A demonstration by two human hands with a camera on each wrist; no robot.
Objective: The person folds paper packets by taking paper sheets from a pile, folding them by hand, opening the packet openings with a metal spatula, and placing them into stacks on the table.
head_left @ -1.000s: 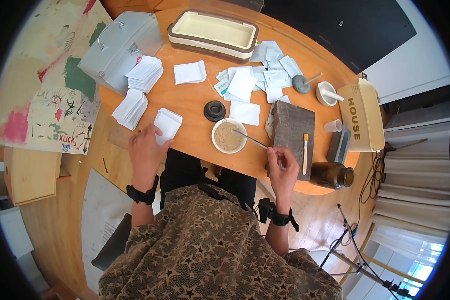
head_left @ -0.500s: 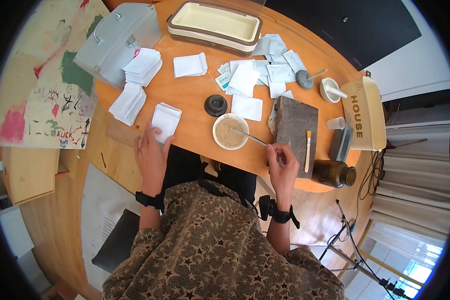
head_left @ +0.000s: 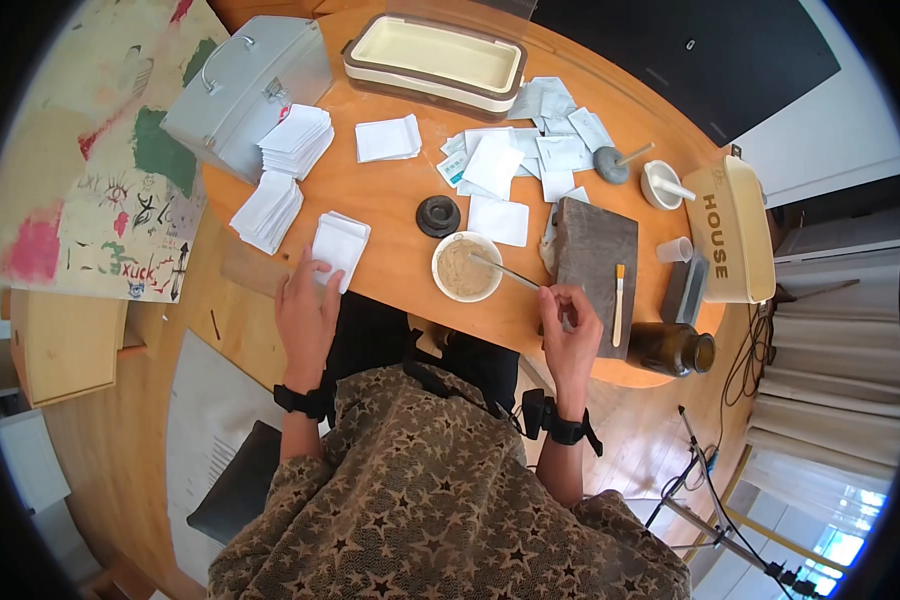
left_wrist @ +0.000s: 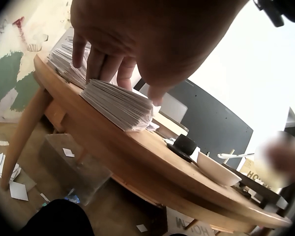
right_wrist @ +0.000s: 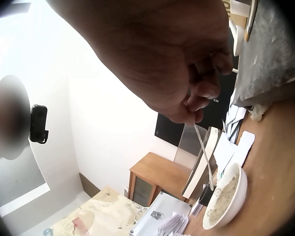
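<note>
My left hand (head_left: 306, 318) rests with spread fingers at the near edge of a stack of white paper packets (head_left: 340, 243); in the left wrist view its fingers and thumb (left_wrist: 157, 95) touch the stack (left_wrist: 119, 104) from above, not curled round it. My right hand (head_left: 572, 338) pinches a thin metal stick (head_left: 515, 274) between thumb and fingers. The stick's far end lies in a white bowl (head_left: 466, 267) of beige powder, and the right wrist view shows its tip over the bowl's rim (right_wrist: 238, 199).
Around the bowl are a black round holder (head_left: 438, 215), loose packets (head_left: 498, 220) and a dark slab (head_left: 596, 262) bearing a brush (head_left: 619, 305). A brown jar (head_left: 670, 349) stands right. Behind are a metal case (head_left: 250, 95), more stacks (head_left: 267, 211) and a cream tray (head_left: 435, 56).
My left hand has shifted slightly around the stack's near edge, its fingers more spread than a second ago. My right hand still holds the stick at the bowl. The head view has shifted a little.
</note>
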